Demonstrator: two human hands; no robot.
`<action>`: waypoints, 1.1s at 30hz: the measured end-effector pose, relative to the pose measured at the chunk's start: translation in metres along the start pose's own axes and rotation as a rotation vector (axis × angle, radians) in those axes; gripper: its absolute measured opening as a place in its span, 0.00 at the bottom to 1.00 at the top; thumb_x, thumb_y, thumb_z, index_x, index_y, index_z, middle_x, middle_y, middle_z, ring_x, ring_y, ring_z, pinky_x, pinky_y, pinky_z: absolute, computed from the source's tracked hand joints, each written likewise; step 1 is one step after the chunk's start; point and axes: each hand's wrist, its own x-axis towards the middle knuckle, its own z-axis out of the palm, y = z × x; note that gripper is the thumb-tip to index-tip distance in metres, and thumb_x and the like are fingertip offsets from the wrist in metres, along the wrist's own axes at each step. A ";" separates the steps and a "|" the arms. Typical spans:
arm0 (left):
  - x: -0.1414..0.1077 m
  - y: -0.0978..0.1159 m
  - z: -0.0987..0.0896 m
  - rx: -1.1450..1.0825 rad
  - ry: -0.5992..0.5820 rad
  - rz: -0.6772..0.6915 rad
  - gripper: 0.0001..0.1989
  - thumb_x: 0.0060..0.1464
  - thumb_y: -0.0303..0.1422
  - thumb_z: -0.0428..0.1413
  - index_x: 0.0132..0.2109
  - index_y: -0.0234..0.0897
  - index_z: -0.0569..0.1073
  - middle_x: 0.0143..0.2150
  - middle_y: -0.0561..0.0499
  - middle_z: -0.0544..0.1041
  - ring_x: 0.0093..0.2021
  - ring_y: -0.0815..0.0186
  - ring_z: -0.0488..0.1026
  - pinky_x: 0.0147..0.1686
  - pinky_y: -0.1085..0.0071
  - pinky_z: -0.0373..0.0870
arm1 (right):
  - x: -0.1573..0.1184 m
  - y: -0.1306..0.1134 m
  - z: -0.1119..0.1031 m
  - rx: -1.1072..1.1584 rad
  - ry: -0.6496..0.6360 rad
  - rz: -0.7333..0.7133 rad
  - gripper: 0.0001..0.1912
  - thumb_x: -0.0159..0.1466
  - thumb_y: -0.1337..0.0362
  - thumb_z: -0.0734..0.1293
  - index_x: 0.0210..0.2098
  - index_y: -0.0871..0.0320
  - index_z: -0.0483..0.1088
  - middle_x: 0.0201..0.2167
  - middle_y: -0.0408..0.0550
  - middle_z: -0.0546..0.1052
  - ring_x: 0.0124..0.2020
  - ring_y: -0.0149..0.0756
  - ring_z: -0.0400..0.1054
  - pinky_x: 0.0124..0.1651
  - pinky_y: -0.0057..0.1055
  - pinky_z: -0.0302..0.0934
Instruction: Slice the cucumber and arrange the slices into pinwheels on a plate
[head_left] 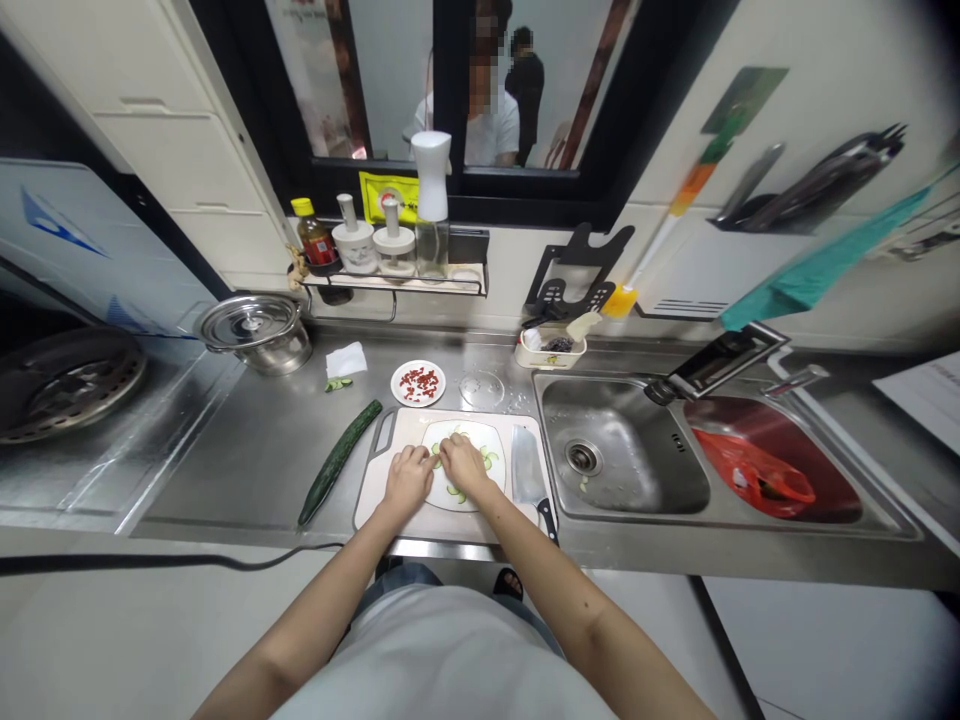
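Observation:
Both hands meet over a white, rounded-square plate (480, 432) on a light cutting board (375, 500). Thin green-edged cucumber slices (455, 493) lie in small groups on the plate. My left hand (409, 480), at the plate's left side, has its fingertips closed on a cucumber slice. Fingers bent, my right hand (463, 465) pinches at the same spot from above; its fingertips partly hide the slice. A cleaver (529, 465) with a black handle rests on the board's right side. Left of the board lies a whole cucumber (339, 462).
Behind the board stands a small plate (397, 383) of chopped red bits. A lidded steel pot (274, 350) is at the back left. To the right is a double sink (630, 505) with a red plastic bag (757, 480). A condiment rack (420, 285) hangs below the window.

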 end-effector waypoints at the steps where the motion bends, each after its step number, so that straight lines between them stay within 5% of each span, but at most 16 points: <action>1: 0.000 0.000 -0.001 -0.005 -0.004 0.003 0.18 0.56 0.27 0.50 0.52 0.43 0.74 0.44 0.45 0.72 0.46 0.58 0.63 0.45 0.63 0.61 | -0.001 0.001 0.001 0.003 0.000 0.000 0.14 0.69 0.64 0.54 0.43 0.58 0.70 0.45 0.53 0.70 0.46 0.39 0.62 0.41 0.30 0.55; 33: 0.010 -0.005 -0.016 0.096 -0.096 0.117 0.13 0.60 0.30 0.48 0.47 0.41 0.76 0.40 0.44 0.72 0.44 0.58 0.63 0.42 0.62 0.59 | -0.017 -0.005 -0.005 -0.009 -0.028 0.057 0.14 0.68 0.56 0.58 0.47 0.54 0.69 0.46 0.52 0.71 0.49 0.41 0.61 0.42 0.31 0.55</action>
